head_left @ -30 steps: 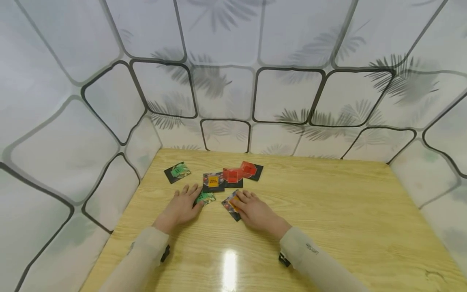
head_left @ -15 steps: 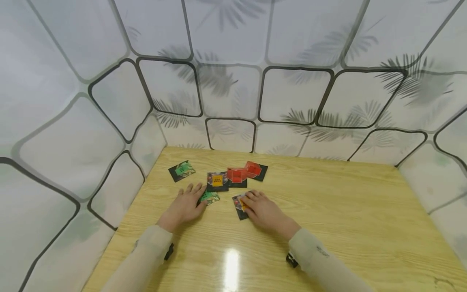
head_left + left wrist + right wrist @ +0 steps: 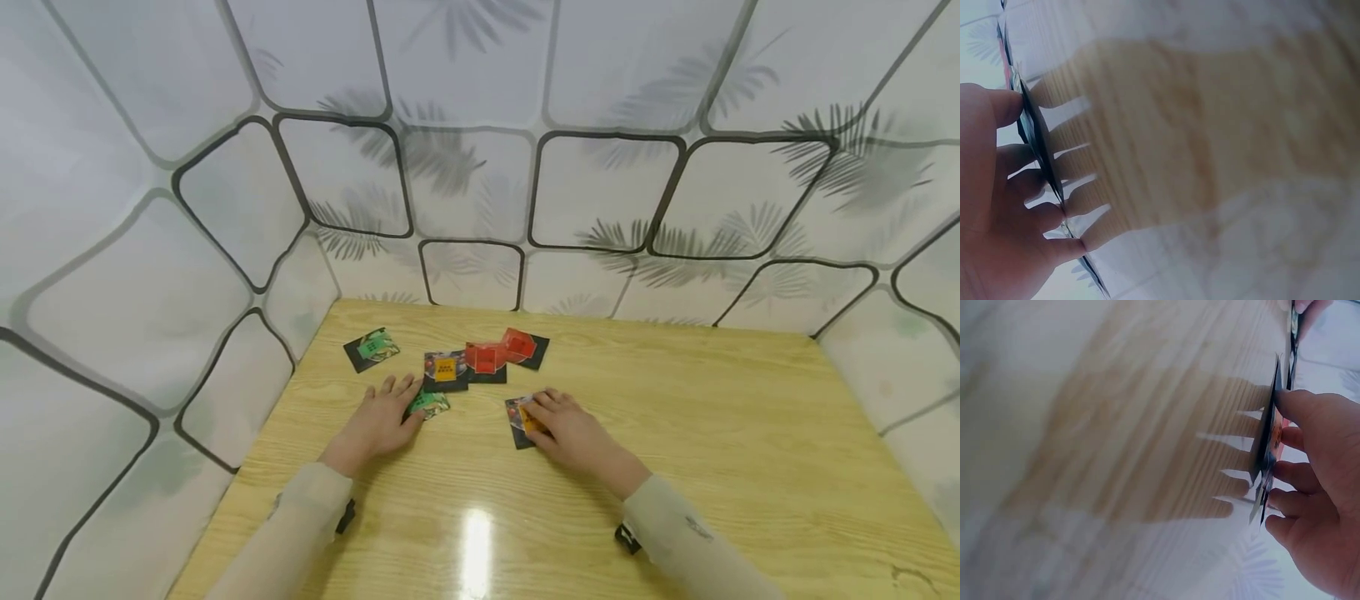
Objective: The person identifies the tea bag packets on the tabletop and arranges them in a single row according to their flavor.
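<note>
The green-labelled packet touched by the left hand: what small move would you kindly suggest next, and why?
Perhaps the left hand, touching the green-labelled packet, should slide it clear of the adjoining orange-labelled packet, since its far edge appears tucked underneath.

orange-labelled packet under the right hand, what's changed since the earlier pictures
The right hand has slid the orange-labelled packet rightward, away from the left hand, turning it clockwise in the head view. The left hand stays on the nearer green packet; the far green packet, other orange-labelled packet and both red packets lie as before.

Wooden table (image 3: 712,433), leaf-printed backdrop (image 3: 592,196) behind.
</note>
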`<act>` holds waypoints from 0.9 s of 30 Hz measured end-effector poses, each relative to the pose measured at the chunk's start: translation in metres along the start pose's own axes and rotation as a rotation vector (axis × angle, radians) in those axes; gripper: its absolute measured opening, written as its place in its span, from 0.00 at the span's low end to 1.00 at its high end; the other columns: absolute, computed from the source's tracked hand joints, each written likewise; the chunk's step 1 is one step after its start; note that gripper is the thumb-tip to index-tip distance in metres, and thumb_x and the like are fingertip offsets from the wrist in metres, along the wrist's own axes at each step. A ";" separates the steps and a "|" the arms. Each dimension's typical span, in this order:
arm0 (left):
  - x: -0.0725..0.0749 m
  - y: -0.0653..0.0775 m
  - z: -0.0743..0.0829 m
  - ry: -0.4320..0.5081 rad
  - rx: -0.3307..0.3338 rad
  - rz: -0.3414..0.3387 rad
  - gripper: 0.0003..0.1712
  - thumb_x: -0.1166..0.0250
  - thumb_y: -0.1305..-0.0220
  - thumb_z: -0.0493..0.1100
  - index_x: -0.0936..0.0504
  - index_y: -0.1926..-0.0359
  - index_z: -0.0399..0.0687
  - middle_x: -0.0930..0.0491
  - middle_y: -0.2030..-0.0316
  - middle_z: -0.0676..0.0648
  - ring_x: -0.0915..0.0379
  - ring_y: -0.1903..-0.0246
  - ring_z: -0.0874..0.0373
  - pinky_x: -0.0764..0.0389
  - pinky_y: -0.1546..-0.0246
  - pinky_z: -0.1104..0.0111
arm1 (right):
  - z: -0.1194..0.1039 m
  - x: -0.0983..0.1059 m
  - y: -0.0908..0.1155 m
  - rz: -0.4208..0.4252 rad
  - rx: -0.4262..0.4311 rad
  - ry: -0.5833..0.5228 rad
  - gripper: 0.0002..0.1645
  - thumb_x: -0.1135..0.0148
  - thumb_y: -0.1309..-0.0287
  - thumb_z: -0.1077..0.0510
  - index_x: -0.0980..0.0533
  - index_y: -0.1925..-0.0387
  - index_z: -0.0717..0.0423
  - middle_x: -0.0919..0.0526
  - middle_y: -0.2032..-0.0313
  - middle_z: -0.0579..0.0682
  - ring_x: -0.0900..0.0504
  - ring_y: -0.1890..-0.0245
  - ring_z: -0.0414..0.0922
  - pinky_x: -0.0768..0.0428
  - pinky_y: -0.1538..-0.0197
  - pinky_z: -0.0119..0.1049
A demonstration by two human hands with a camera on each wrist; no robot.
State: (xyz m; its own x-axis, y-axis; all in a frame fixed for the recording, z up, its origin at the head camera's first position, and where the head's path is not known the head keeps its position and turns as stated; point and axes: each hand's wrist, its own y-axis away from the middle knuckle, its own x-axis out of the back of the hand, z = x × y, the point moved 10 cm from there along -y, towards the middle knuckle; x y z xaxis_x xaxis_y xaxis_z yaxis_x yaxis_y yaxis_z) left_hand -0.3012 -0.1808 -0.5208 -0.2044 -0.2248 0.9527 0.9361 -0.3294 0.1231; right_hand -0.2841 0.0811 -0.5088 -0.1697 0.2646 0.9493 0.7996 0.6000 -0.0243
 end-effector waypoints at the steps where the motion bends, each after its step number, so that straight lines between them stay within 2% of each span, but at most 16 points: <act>1: 0.000 0.000 0.000 -0.002 -0.002 0.001 0.37 0.49 0.17 0.54 0.41 0.18 0.40 0.42 0.20 0.33 0.50 0.21 0.26 0.45 0.27 0.27 | 0.002 0.001 0.002 0.004 -0.006 0.001 0.31 0.39 0.24 0.49 0.27 0.27 0.59 0.27 0.27 0.65 0.33 0.24 0.67 0.37 0.22 0.63; 6: -0.001 -0.002 -0.001 0.001 -0.005 0.008 0.36 0.49 0.17 0.54 0.40 0.18 0.40 0.42 0.20 0.33 0.50 0.21 0.25 0.45 0.27 0.27 | 0.015 0.007 0.013 0.014 -0.043 0.004 0.31 0.37 0.25 0.48 0.25 0.28 0.59 0.25 0.29 0.66 0.32 0.25 0.69 0.36 0.22 0.63; 12: -0.002 -0.004 -0.002 0.001 -0.004 0.003 0.37 0.49 0.18 0.54 0.41 0.18 0.40 0.42 0.20 0.33 0.50 0.21 0.25 0.45 0.27 0.27 | 0.032 0.014 0.027 0.014 -0.104 0.019 0.32 0.38 0.24 0.46 0.26 0.28 0.58 0.23 0.31 0.65 0.28 0.28 0.68 0.28 0.28 0.64; 15: 0.002 -0.005 -0.002 -0.003 -0.007 0.014 0.37 0.49 0.18 0.54 0.41 0.18 0.40 0.42 0.20 0.33 0.50 0.22 0.25 0.45 0.27 0.27 | 0.041 0.016 0.032 0.030 -0.126 0.041 0.32 0.38 0.24 0.46 0.26 0.28 0.59 0.23 0.31 0.65 0.27 0.28 0.68 0.27 0.28 0.64; 27: -0.002 -0.004 -0.001 0.004 -0.013 -0.003 0.37 0.48 0.19 0.54 0.40 0.19 0.39 0.42 0.20 0.32 0.49 0.22 0.24 0.45 0.27 0.26 | 0.060 0.028 0.066 0.104 -0.138 0.059 0.31 0.35 0.27 0.50 0.25 0.30 0.61 0.20 0.34 0.65 0.25 0.32 0.70 0.25 0.32 0.66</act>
State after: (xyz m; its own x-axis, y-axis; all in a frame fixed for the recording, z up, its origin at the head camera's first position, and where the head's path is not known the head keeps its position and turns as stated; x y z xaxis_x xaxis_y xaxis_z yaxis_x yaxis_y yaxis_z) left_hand -0.3051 -0.1794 -0.5231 -0.2081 -0.2275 0.9513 0.9319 -0.3415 0.1222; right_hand -0.2713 0.1736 -0.5025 -0.0516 0.2728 0.9607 0.8832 0.4615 -0.0837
